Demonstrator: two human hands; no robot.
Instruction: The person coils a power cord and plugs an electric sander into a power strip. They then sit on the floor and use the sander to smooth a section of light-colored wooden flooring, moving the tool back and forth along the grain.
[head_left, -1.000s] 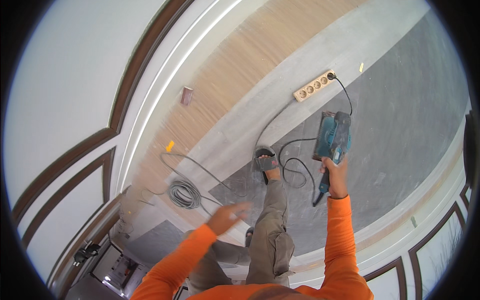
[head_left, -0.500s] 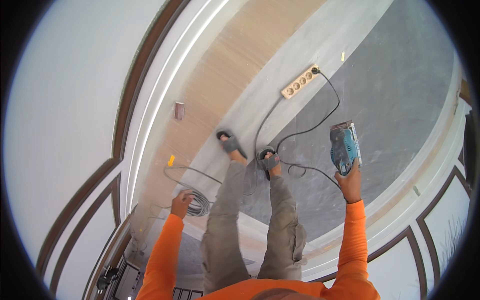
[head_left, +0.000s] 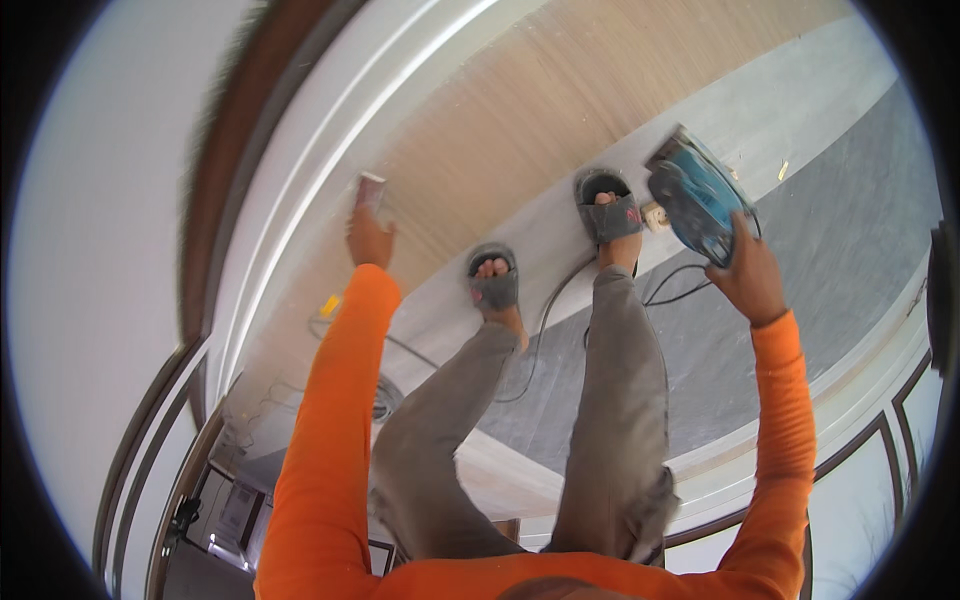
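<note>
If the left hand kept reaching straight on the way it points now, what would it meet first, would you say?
Most likely the small grey block on the floor: the left hand is already at it, fingers at its near end, though actual contact is unclear.

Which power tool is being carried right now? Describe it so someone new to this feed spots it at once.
Start at the person's two legs over the long pale board, then move right to the orange-sleeved right hand. It grips a blue electric sander with a dark cord trailing below. It is the only blue thing here; the left hand reaches to a small grey block.
</note>
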